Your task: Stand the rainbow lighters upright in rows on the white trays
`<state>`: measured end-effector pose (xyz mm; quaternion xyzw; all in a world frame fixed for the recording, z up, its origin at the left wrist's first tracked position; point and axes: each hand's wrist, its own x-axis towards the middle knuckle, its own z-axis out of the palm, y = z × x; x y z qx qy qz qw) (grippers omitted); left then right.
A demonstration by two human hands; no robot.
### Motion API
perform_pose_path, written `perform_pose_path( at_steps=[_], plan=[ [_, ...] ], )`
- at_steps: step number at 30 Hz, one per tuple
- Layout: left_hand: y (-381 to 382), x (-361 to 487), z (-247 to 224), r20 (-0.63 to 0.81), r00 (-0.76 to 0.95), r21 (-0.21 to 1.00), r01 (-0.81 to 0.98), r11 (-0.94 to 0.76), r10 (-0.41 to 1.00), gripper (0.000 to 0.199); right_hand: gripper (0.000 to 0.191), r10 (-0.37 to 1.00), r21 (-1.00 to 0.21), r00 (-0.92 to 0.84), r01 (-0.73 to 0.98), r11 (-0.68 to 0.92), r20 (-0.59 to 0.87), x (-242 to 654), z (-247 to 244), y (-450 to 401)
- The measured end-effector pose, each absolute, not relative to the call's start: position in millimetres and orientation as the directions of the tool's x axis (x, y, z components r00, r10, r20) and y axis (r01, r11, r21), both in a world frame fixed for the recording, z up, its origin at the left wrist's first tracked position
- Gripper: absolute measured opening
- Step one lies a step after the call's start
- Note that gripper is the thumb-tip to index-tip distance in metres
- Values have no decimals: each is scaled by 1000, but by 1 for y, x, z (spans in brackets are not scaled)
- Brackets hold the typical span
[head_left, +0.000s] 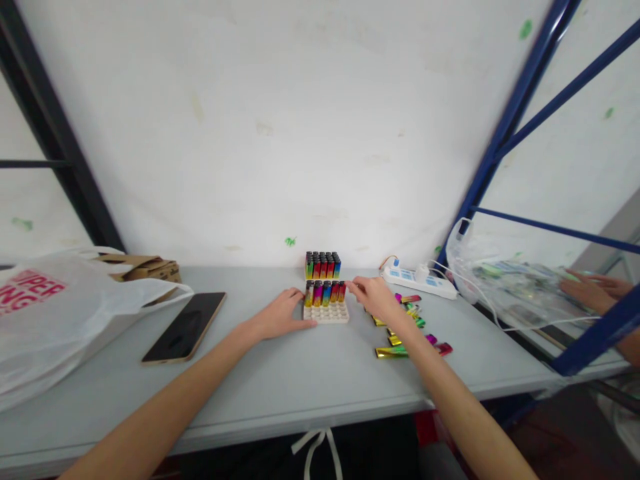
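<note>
A white tray (326, 315) with rows of round holes lies on the grey table. Several shiny multicoloured lighters (327, 293) stand upright along its back row. My left hand (283, 315) steadies the tray's left side, thumb along the front corner and fingers at the back corner. At the right end of the row, the closed fingertips of my right hand (373, 297) are at a red lighter (342, 292). Behind the tray stands a compact block of upright lighters (323, 265). More lighters (393, 352) lie loose beneath and beside my right forearm.
A black-screened phone (185, 328) and a white plastic bag (65, 313) lie at left, near folded cardboard (150, 268). A white power strip (423, 281) with a cable sits at back right. Beyond the blue frame (487, 173), another person's hands (590, 290) are near clear plastic bags.
</note>
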<state>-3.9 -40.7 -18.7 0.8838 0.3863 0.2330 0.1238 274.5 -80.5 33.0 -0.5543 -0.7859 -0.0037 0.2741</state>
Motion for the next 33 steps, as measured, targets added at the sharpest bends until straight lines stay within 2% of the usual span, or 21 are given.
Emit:
perform_pose_path(
  at_steps=[2, 4, 7, 10, 12, 15, 22, 29, 33],
  plan=[
    [-41, -4, -18, 305, 601, 387, 631, -673, 739, 63, 42, 871, -363, -261, 831, 422, 415, 302, 47, -94],
    [-40, -4, -18, 300, 607, 374, 634, -676, 736, 63, 39, 862, -373, -304, 806, 459, 405, 329, 52, -115],
    [-40, -4, -18, 296, 608, 368, 638, -676, 736, 63, 54, 852, -266, -331, 850, 456, 405, 356, 36, -151],
    [-40, -4, -18, 302, 602, 380, 635, -673, 739, 63, 73, 901, -133, -302, 925, 356, 312, 364, 2, -174],
    [-40, -4, -18, 301, 599, 388, 634, -669, 742, 63, 67, 919, -87, -296, 941, 328, 260, 361, -16, -177],
    [-40, -4, -18, 296, 599, 385, 638, -667, 744, 65, 60, 912, -57, -296, 944, 324, 285, 349, -28, -166],
    [-42, -4, -16, 279, 604, 376, 646, -664, 746, 63, 38, 879, -44, -260, 952, 302, 400, 314, -26, -130],
    [-42, -4, -17, 298, 604, 362, 645, -673, 739, 64, 13, 907, -59, -200, 970, 238, 369, 302, -13, -102],
    [-41, -4, -18, 290, 604, 361, 649, -670, 742, 64, 25, 909, -56, -236, 961, 270, 344, 301, -6, -87]
  ],
)
